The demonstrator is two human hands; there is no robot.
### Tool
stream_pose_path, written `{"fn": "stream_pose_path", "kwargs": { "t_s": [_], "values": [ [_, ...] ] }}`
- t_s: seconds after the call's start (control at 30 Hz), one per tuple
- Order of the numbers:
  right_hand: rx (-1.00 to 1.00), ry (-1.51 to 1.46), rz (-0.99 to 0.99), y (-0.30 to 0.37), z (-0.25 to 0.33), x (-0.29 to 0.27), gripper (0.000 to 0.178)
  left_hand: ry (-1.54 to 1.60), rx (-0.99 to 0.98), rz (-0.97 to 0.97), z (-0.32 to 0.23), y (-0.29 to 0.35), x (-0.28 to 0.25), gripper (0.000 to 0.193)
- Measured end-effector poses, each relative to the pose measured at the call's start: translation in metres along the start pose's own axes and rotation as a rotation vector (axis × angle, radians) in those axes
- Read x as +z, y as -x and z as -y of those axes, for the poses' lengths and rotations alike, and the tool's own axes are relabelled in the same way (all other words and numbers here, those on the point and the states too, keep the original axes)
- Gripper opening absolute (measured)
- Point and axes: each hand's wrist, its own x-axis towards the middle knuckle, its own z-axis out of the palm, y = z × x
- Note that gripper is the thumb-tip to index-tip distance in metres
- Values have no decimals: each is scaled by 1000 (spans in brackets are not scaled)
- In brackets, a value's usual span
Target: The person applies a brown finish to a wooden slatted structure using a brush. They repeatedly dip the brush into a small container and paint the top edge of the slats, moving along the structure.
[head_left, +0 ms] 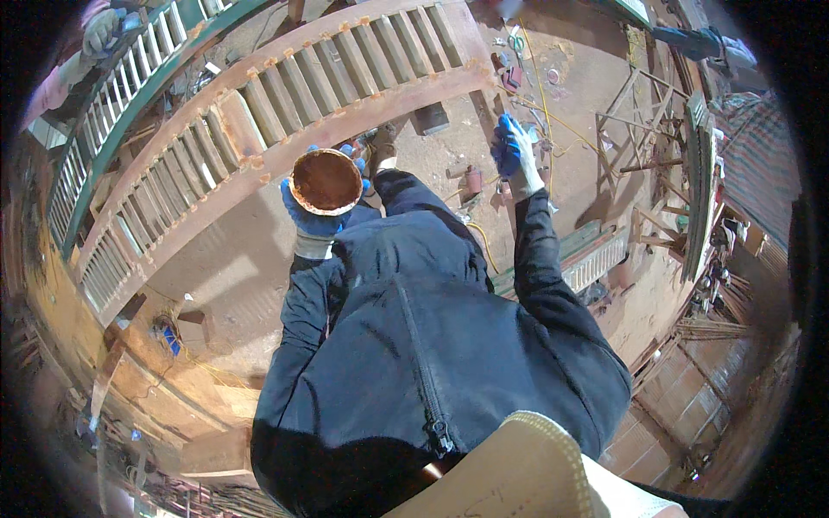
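Observation:
My left hand [311, 222], in a blue glove with a pale cuff, is wrapped round a round tub [326, 182] of reddish-brown paste. The tub is tilted so its opening faces up at me. A long slatted wooden panel [298, 129] lies beyond it, with brown patches along its rails and slat ends. My right hand [515, 154], in a blue and white glove, is beside the panel's right end. Its fingers are curled together; whatever they hold, if anything, is hidden.
A green-framed slatted panel [108, 121] stands at the far left, with another person's gloved hand [102, 33] at it. Yellow cord [546, 104] and scissors [516, 41] lie on the floor. A wooden trestle [643, 147] is on the right. Another slatted panel [596, 261] is beside my right arm.

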Motion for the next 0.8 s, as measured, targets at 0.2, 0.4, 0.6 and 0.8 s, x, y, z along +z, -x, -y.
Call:
{"fn": "stream_pose_path", "kwargs": {
  "t_s": [0.2,0.4,0.6,0.8],
  "values": [
    [128,-327,146,45,29,28,19,-160,80,-341,-21,24,-24,87],
    [47,-177,159,-12,52,-8,23,-184,152,-54,8,7,-6,90],
    [119,-79,332,-112,83,-61,31,-110,444,-10,91,-50,-26,69],
    [-13,329,369,-175,165,-128,28,261,650,-191,207,-127,-19,58]
  ]
}}
